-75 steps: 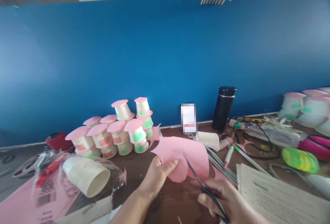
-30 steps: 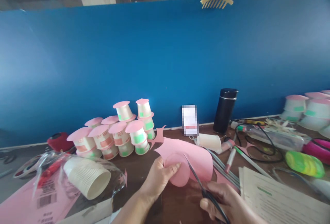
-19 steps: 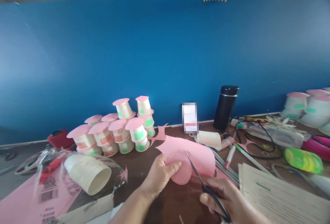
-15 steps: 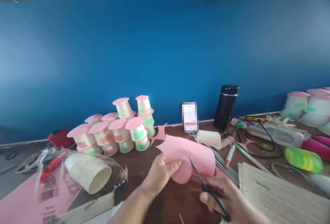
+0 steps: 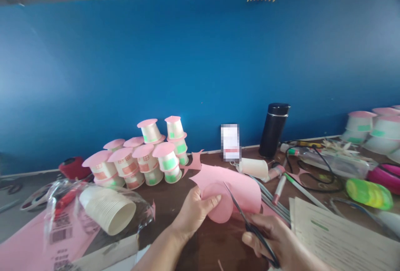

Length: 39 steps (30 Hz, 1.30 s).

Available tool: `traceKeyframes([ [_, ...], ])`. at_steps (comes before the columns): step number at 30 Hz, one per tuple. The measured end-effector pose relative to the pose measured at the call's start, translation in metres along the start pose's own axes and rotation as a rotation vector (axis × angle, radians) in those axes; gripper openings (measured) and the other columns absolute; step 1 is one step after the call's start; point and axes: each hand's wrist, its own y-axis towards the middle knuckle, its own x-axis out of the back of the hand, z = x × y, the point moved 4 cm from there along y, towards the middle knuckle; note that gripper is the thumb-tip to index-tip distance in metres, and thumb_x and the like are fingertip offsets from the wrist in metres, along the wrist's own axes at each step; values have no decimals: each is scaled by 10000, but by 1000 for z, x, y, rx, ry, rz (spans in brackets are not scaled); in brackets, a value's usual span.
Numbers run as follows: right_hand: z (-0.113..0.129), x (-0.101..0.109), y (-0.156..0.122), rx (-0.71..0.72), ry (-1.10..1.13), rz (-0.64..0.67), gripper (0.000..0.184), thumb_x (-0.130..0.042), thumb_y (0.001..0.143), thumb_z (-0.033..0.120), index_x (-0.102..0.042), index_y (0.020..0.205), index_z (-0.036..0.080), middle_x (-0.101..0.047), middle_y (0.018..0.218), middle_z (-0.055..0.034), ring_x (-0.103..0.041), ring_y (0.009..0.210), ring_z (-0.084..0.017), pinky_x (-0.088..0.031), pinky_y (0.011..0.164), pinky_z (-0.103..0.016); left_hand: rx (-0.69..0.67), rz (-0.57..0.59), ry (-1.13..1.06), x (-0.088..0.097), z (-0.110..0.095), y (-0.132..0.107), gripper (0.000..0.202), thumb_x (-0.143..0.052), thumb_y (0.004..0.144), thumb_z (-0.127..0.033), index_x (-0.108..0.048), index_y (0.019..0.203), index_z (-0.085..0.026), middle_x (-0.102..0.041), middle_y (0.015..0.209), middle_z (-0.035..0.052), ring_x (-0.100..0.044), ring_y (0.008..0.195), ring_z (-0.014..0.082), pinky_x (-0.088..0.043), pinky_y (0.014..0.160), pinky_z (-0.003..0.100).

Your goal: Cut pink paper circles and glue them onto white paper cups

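Observation:
My left hand (image 5: 193, 212) pinches a pink paper sheet (image 5: 242, 187), thumb on a rounded part of it near the lower edge. My right hand (image 5: 275, 244) grips black-handled scissors (image 5: 242, 217), whose blades are partly apart and reach up into the pink paper right of my left thumb. Both hands hover low over the brown table (image 5: 168, 204).
A heap of small cups with pink tops (image 5: 142, 160) stands at the left by the blue wall. A bagged sleeve of paper cups (image 5: 104, 208) lies in front. A black flask (image 5: 273, 129), pens (image 5: 279, 187), printed sheets (image 5: 337, 237), cables and more cups (image 5: 373, 131) crowd the right.
The scissors have worked a little along the curved edge of the pink paper. My hands stay in nearly the same place; the view shifts slightly.

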Motion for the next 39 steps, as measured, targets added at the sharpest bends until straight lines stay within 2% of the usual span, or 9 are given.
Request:
traceKeyframes([
  [7, -1, -2, -1, 2, 41, 5, 305, -642, 832, 383, -478, 676, 178, -405, 570, 69, -356, 505, -77, -239, 447, -205, 10, 5, -2, 0, 0, 0, 360, -723, 745, -386, -661, 949, -96, -716, 957, 130, -644, 903, 280, -500, 753, 342],
  [13, -9, -2, -1, 14, 59, -2, 308, -647, 835, 374, -471, 673, 181, -415, 566, 69, -367, 476, -65, -234, 418, -195, 5, 23, -48, -2, -6, -2, 335, -725, 749, -367, -668, 932, -92, -715, 942, 121, -643, 873, 261, -499, 758, 340],
  [18, -5, -1, -1, 30, 68, -4, 282, -642, 843, 371, -500, 699, 175, -422, 567, 67, -366, 482, -67, -231, 420, -194, 4, 49, -94, -5, -11, -2, 329, -731, 747, -351, -677, 951, -99, -717, 935, 104, -643, 871, 246, -497, 771, 331],
  [30, -4, -2, -1, 8, 66, -5, 324, -651, 837, 389, -465, 670, 182, -376, 554, 80, -335, 484, -61, -208, 429, -203, 6, 56, -115, -4, -7, -2, 334, -727, 751, -353, -674, 956, -95, -708, 948, 119, -636, 870, 248, -490, 788, 344],
  [37, -5, -4, -2, 16, 87, 1, 293, -660, 822, 405, -535, 705, 167, -396, 553, 77, -357, 486, -65, -231, 423, -193, 3, 55, -138, -5, -9, -2, 333, -718, 760, -347, -664, 979, -102, -709, 940, 107, -643, 856, 240, -492, 785, 335],
  [39, -9, -4, -2, -4, 133, -31, 300, -663, 804, 452, -593, 827, 162, -420, 565, 70, -383, 499, -79, -265, 438, -196, -2, 56, -132, -5, -10, -2, 347, -718, 758, -353, -664, 997, -106, -709, 971, 111, -645, 891, 257, -493, 805, 345],
])
